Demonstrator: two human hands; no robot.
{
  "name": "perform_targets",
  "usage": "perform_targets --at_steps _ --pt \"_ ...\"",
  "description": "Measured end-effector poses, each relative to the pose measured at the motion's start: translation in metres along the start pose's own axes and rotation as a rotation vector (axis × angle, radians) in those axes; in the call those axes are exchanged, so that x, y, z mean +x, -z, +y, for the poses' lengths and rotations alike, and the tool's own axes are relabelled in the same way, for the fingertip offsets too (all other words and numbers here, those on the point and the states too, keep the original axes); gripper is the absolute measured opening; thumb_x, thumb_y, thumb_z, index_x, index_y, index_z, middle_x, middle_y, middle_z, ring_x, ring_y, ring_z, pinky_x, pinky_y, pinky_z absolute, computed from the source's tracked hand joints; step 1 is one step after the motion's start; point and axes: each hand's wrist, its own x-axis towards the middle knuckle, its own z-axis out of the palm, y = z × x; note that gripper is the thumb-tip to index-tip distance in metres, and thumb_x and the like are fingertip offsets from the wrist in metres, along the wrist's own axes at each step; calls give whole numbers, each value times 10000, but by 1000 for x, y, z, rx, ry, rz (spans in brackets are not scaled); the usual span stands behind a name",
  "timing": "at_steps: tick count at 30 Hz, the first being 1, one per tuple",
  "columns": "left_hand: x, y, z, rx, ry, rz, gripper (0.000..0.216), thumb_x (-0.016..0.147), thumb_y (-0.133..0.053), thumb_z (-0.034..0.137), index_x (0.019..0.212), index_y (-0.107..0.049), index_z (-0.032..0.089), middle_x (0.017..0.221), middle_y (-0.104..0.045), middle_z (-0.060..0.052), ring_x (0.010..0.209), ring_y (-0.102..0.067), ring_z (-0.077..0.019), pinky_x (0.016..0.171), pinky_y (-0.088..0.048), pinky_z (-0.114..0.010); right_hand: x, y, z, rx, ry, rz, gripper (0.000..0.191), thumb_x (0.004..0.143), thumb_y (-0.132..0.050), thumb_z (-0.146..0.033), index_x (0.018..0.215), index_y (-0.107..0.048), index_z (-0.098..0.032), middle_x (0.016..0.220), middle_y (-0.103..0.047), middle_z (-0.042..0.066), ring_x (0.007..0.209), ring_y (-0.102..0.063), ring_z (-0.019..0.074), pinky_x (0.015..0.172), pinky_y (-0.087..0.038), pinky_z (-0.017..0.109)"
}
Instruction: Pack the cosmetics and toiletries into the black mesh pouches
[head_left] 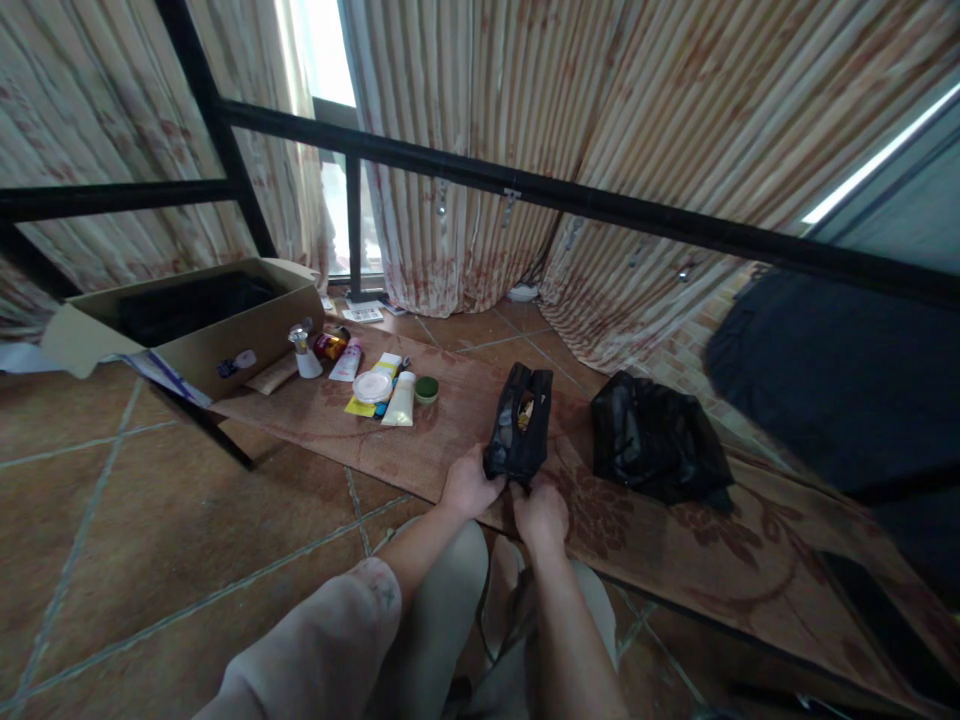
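Observation:
A small black zip pouch (520, 445) stands on the patterned bench top (420, 455), its top slit gaping and something pale and gold-coloured showing inside. At its near left corner, my left hand (472, 485) is closed with the fingers gripping the fabric. My right hand (541, 512) pinches the near right end close beside it. To the right sits a larger black mesh bag (660, 440). Left of the pouch lie a cream tube (400, 400), a round white-lidded tub (373, 387) and a small green-topped jar (427, 389).
Farther left are a pink-and-white tube (346, 360), a white bottle with a clear cap (304, 352), an amber container (331, 344) and an open cardboard box (225, 340) holding something black. A black metal rail (450, 158) crosses ahead. A dark flat object (889, 610) lies at right.

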Motion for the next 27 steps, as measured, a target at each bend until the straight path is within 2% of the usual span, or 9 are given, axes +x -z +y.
perform_targets --at_steps 11,19,27 --pt "1 -2 -2 -29 20 -10 383 688 -648 218 1064 -587 173 1001 -694 -87 940 -652 -245 811 -494 -334 4 6 -6 -124 -80 -115 294 880 -518 -346 1036 -706 -181 977 -726 149 970 -685 272 783 -494 327" --pt "2 -4 -7 -44 9 -19 391 671 -615 124 1060 -593 149 965 -699 -96 875 -661 -236 782 -499 -332 5 7 -7 -132 -86 -127 269 870 -512 -248 1037 -714 -184 1003 -728 142 996 -682 266 788 -495 305" --pt "4 -8 -11 -103 21 -20 404 692 -621 77 1086 -592 162 908 -705 -63 833 -657 -194 761 -500 -297 5 7 -5 -118 -72 -128 286 874 -506 -263 1050 -718 -184 999 -730 144 999 -682 269 781 -496 300"
